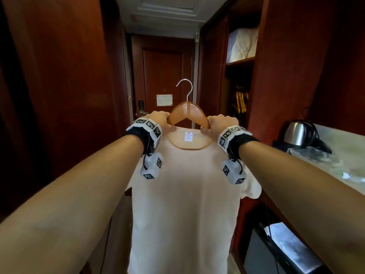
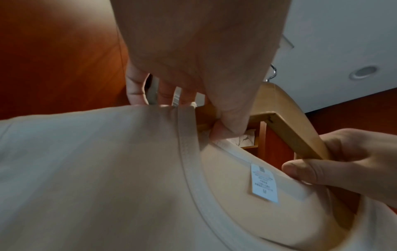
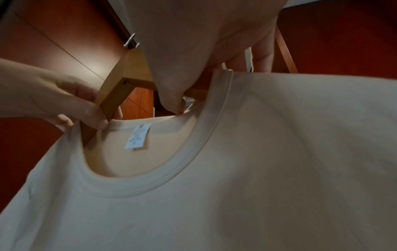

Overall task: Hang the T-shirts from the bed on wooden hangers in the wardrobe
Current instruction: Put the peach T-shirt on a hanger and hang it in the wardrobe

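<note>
left hand (image 1: pixel 161 120) and right hand (image 1: pixel 219 124) fingers are being kept clamped on the wooden hanger (image 1: pixel 187 113) arms at the collar | collar is best being eased evenly over both arms, hook (image 1: pixel 185 89) being kept upright | cream T-shirt (image 1: pixel 183 194) is being held mid-air before the wardrobe (image 1: pixel 240 76), draping smooth, neck label showing

The short-sleeved cotton T-shirt (image 1: pixel 183 204) is plain pale cream with a white neck label (image 1: pixel 188 136), on a honey-brown curved wooden hanger (image 1: pixel 187 112) with a silver metal hook (image 1: pixel 185 89). Both wrist bands (image 1: pixel 147 126) are white with black square-code patterns over black cuffs. The panelled wardrobe (image 1: pixel 276 76) is dark reddish-brown, holding what seem to be yellowish hangers (image 1: pixel 241 102), beside a silver-and-black steel kettle (image 1: pixel 296 133).
</note>
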Available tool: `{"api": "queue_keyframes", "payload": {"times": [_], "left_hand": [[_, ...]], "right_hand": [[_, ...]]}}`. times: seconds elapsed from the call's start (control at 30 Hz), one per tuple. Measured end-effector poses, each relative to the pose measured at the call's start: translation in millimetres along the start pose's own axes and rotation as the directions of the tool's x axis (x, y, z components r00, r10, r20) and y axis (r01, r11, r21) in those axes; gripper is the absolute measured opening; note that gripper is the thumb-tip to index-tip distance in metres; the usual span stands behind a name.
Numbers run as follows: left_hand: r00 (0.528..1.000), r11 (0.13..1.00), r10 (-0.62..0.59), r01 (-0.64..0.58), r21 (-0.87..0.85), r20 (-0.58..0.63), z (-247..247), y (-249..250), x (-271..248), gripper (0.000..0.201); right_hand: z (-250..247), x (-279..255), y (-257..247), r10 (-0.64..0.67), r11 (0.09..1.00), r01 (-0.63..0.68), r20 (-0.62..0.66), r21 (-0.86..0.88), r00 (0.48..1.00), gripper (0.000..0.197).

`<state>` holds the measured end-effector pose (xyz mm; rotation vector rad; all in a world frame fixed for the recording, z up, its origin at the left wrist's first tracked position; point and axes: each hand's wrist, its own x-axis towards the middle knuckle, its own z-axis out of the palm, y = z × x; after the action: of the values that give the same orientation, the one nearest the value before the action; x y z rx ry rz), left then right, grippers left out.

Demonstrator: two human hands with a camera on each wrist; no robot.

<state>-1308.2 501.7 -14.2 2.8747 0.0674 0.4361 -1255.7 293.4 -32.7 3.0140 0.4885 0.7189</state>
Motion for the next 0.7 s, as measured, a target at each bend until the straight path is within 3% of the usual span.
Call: {"api": "queue_keyframes", "payload": {"times": [0.3, 0.7], "left_hand": [[1.0, 1.0, 0.014, -0.014, 0.018, 0.025, 45.7, -7.6, 185.2, 0.03], [1.0, 0.996, 0.008, -0.01, -0.09, -0.03, 121.1, 23.1, 431.2, 0.024]], "right_hand": [[81.2, 164.2, 43.6, 0.007, 0.998, -0.006, -0.008, 0.056, 1.0, 0.026], [176.1, 381.4, 147.1, -0.03, 0.954, 0.023, 0.018, 0.298, 0.999, 0.014]]}}
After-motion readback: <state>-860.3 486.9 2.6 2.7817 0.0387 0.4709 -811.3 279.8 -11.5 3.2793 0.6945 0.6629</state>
